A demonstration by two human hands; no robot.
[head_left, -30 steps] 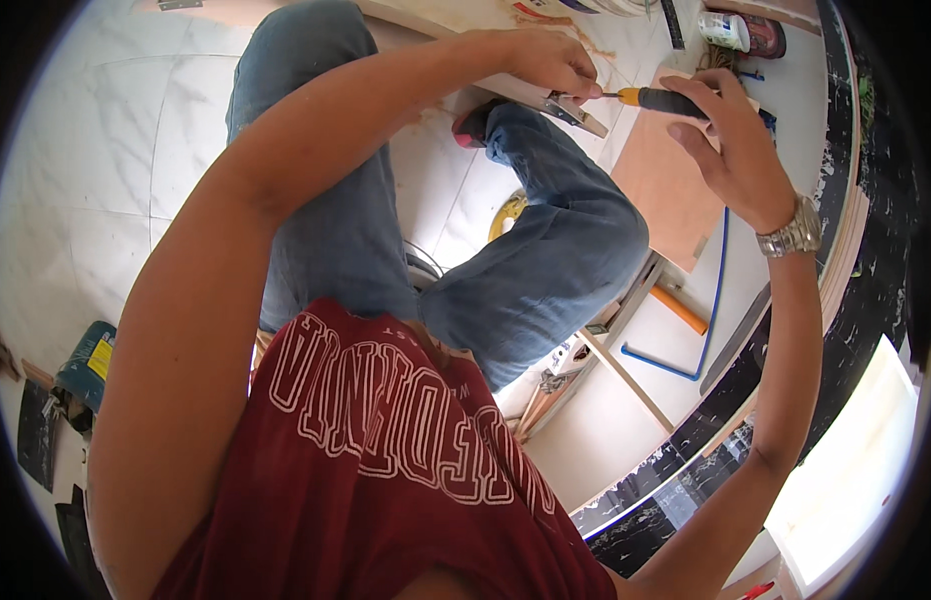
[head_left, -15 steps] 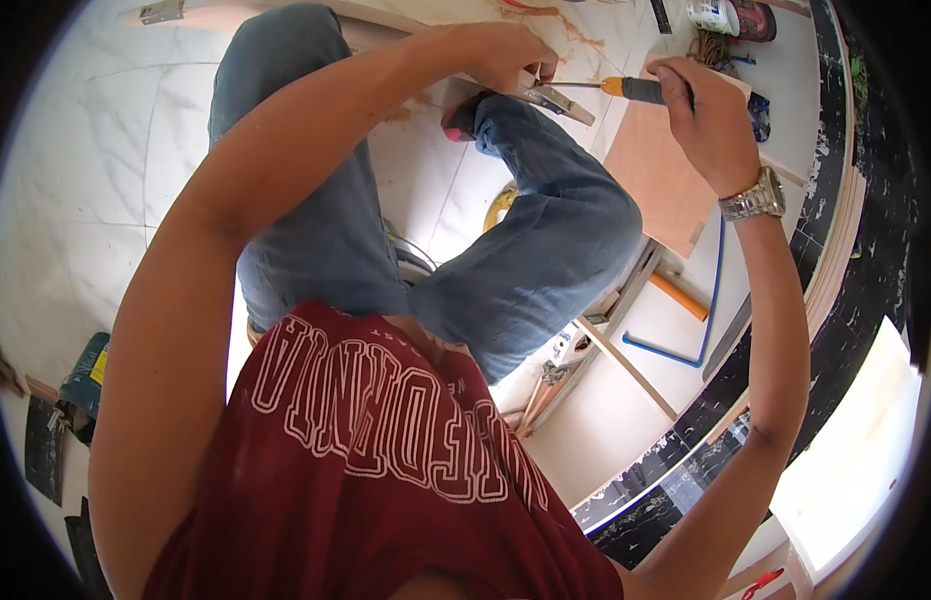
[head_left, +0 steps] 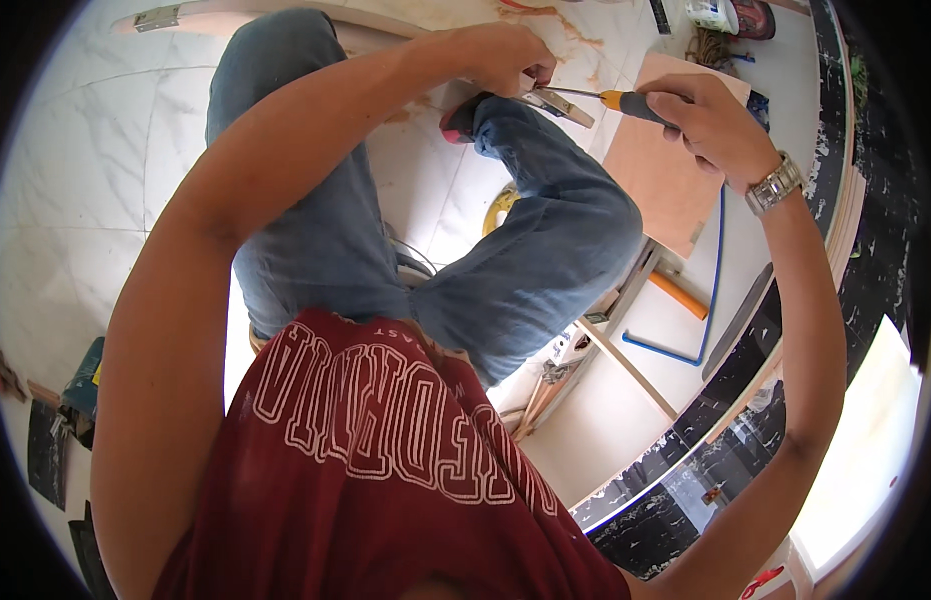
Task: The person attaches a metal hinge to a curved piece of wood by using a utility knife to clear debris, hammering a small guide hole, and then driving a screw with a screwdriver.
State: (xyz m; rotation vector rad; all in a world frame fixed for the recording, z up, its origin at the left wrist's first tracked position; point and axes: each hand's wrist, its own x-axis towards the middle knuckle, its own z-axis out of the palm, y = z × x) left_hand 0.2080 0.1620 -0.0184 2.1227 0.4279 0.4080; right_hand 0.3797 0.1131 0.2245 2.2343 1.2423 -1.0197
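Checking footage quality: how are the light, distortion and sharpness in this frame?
Head view: even daylight, with a blown-out bright patch at lower right; strong fisheye bending and a black rim; the right hand, screwdriver and left hand are sharp, near the top edge.

We see a white marble floor with faint grey veins and thin tile joints, brightly and evenly lit. A square brown board lies flat on it at the upper right, with a thin blue tube curving beside it and pale wooden strips crossing nearby. A dark, speckled black stone edge curves along the right side. Strong white light glares at the lower right. A blue-green tool sits at the far left.
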